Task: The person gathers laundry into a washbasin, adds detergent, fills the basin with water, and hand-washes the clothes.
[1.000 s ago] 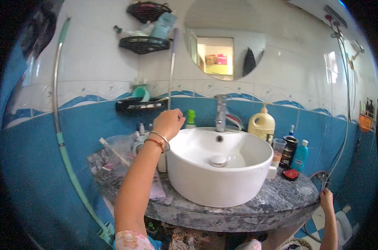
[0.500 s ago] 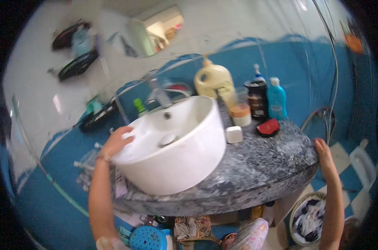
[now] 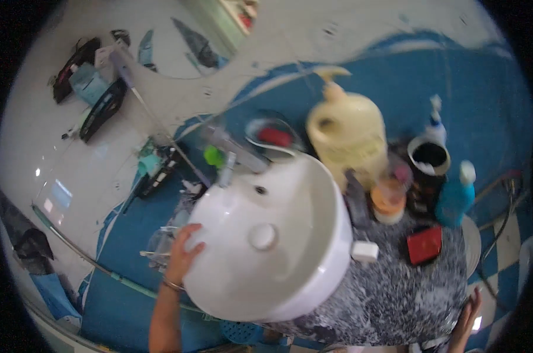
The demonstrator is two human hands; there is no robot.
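My left hand (image 3: 185,259) rests over the left rim of a round white washbasin (image 3: 266,235), fingers apart and bracelet at the wrist. The basin holds only a white drain plug (image 3: 263,236), and a chrome tap (image 3: 234,152) stands behind it. At the right end of the grey marbled counter (image 3: 390,294), my right hand (image 3: 468,316) touches the edge with fingers stretched and nothing in them. Nearest to it on the counter are a red object with a dark edge (image 3: 424,245) and a small white box-like piece (image 3: 365,252).
Along the back wall stand a large cream pump jug (image 3: 347,132), an orange-and-white jar (image 3: 388,203), a black canister (image 3: 428,167) and a turquoise bottle (image 3: 456,197). A mirror (image 3: 190,38) and black shelves (image 3: 103,110) hang at the left. A blue perforated lid (image 3: 241,331) shows below.
The view has come closer and tilted, so the basin's inside shows more fully. Both hands stay at the basin rim and the counter edge; my forearms show less.
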